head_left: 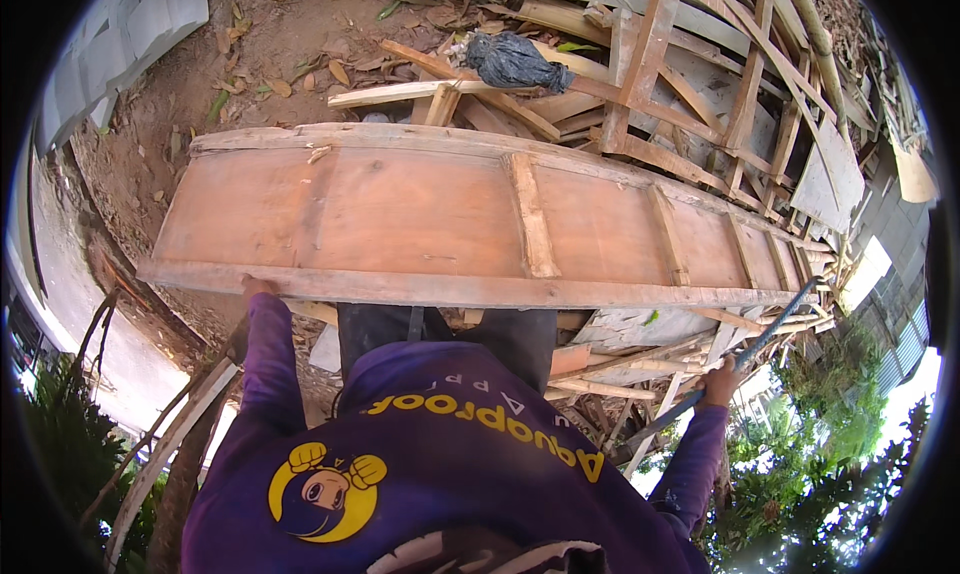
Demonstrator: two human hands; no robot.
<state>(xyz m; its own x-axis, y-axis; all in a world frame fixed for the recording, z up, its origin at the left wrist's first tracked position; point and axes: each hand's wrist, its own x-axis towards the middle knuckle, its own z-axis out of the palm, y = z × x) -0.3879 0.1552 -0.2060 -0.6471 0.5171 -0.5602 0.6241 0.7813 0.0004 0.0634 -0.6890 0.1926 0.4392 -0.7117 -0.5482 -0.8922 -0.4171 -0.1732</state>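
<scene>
A long wooden panel (pixel 430 209) with a reddish plywood face and several cross battens lies across the view in front of me. At its near edge, toward the left end, my left hand (pixel 260 285) grips the frame rail; most of its fingers are hidden by the board. Out to the right, my right hand (pixel 717 382) is closed around a long blue-grey crowbar (pixel 770 329). The bar slants up and away, its curved tip beside the panel's right end.
Beyond the panel lies a heap of broken timber frames (pixel 690 84), with a knotted black plastic bag (pixel 515 62) on it. More scrap wood (pixel 640 364) is under the near side. Bare soil with dry leaves (pixel 270 64) spreads at far left. Leafy plants (pixel 810 454) grow at right.
</scene>
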